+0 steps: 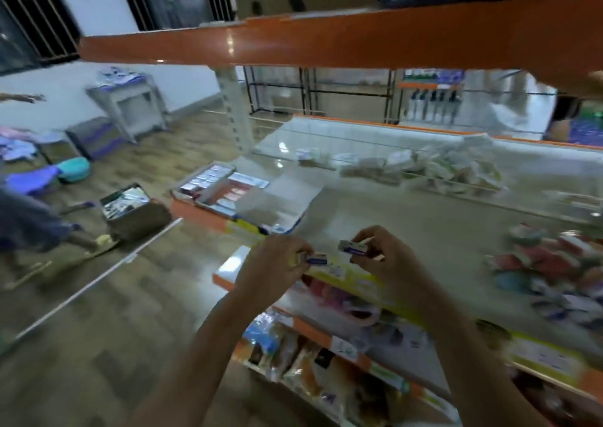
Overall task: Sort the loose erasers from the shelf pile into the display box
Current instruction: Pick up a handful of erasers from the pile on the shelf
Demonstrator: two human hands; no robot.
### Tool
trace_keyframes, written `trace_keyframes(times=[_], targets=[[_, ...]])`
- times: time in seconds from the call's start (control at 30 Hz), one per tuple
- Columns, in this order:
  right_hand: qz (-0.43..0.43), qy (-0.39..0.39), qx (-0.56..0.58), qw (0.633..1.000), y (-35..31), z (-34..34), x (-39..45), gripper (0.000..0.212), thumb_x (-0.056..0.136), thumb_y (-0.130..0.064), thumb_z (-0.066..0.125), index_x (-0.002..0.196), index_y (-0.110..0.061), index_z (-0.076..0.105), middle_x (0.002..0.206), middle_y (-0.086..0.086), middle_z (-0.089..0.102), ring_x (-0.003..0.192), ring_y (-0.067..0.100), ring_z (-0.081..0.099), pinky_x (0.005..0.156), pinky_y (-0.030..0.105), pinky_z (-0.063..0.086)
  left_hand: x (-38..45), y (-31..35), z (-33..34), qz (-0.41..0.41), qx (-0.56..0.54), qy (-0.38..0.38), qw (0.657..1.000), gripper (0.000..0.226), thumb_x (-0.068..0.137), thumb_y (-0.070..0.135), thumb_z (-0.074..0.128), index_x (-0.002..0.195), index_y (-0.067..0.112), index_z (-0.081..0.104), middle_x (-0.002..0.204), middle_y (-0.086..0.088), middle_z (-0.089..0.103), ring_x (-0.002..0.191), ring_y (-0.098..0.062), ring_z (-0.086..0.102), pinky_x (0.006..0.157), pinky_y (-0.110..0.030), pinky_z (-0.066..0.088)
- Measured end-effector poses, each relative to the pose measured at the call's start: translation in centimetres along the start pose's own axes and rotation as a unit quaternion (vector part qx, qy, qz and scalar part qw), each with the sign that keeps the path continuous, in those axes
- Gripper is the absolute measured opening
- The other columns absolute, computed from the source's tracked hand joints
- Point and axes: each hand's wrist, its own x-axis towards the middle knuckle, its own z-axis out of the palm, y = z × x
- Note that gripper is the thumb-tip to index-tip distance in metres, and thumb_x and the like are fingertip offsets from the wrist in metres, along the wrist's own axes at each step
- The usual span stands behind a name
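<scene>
Beyond each hand, blurred erasers.

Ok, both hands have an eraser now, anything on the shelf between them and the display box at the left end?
Nothing visible. The left hand and right hand each pinch an eraser, and bare shelf runs up-left to the display box.

The eraser pile at the right is blurred and cut by the edge; the printing on the eraser is unreadable.
</scene>
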Motion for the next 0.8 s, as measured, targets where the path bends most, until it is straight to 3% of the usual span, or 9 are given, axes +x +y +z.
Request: trace_keyframes(times=[0.1, 0.23, 0.33, 0.47, 0.63, 0.8], targets=[[-0.021, 0.013, 0.000, 1.000, -2.2, 3.6, 2.0, 0.023, 0.080, -0.013, 0.071, 0.089, -0.024, 0.053, 0.067, -0.012, 0.057, 0.059, -0.011, 0.054, 0.052, 0.007, 0.038, -1.1, -4.3, -1.9, -0.005, 0.016, 0.004, 1.000, 0.022, 0.083, 0.023, 0.067, 0.105, 0.021, 0.067, 0.104, 0.002, 0.065, 0.097, -0.019, 0.055, 0.085, -0.033, 0.043], [-0.032, -0.013, -0.024, 0.999, -4.6, 6.9, 4.9, 0.022, 0.081, -0.015, 0.070, 0.086, -0.028, 0.053, 0.075, -0.014, 0.057, 0.063, -0.006, 0.054, 0.056, 0.008, 0.038, -1.5, -8.7, -3.5, -0.013, -0.005, 0.032, 0.999, 0.017, 0.081, 0.017, 0.070, 0.097, 0.020, 0.069, 0.098, 0.005, 0.066, 0.090, -0.019, 0.057, 0.078, -0.032, 0.045], [-0.039, -0.007, -0.061, 0.997, -5.6, 8.8, 7.4, 0.018, 0.078, -0.012, 0.071, 0.092, -0.020, 0.061, 0.080, -0.011, 0.051, 0.066, 0.004, 0.050, 0.059, 0.012, 0.035, -0.8, -11.5, -4.1, -0.009, -0.014, 0.033, 0.999, 0.018, 0.083, 0.019, 0.069, 0.101, 0.021, 0.069, 0.099, 0.005, 0.065, 0.091, -0.019, 0.057, 0.079, -0.035, 0.048], [-0.069, -0.017, -0.129, 0.989, -6.5, 10.8, 10.8, 0.017, 0.079, -0.012, 0.069, 0.094, -0.019, 0.065, 0.084, -0.012, 0.044, 0.069, 0.001, 0.047, 0.064, 0.004, 0.035, 1.7, -14.9, -4.5, 0.002, 0.024, 0.026, 0.999, 0.021, 0.088, 0.028, 0.062, 0.109, 0.023, 0.066, 0.105, 0.004, 0.066, 0.098, -0.018, 0.056, 0.084, -0.036, 0.047], [-0.067, -0.014, -0.202, 0.977, -6.3, 12.4, 14.9, 0.014, 0.082, -0.018, 0.065, 0.095, -0.018, 0.065, 0.084, -0.008, 0.050, 0.078, 0.009, 0.044, 0.064, 0.019, 0.029, 6.1, -18.7, -4.4, 0.015, 0.022, 0.025, 0.999, 0.020, 0.086, 0.029, 0.064, 0.106, 0.024, 0.068, 0.103, 0.003, 0.066, 0.099, -0.021, 0.055, 0.082, -0.038, 0.045], [-0.003, -0.029, -0.241, 0.970, -5.9, 13.8, 18.0, 0.012, 0.081, -0.022, 0.061, 0.093, -0.020, 0.062, 0.080, -0.006, 0.053, 0.079, 0.011, 0.046, 0.059, 0.023, 0.031, 10.6, -21.4, -4.1, 0.041, 0.009, -0.005, 0.999, 0.021, 0.084, 0.025, 0.067, 0.104, 0.022, 0.068, 0.102, 0.002, 0.065, 0.099, -0.024, 0.055, 0.085, -0.040, 0.044]])
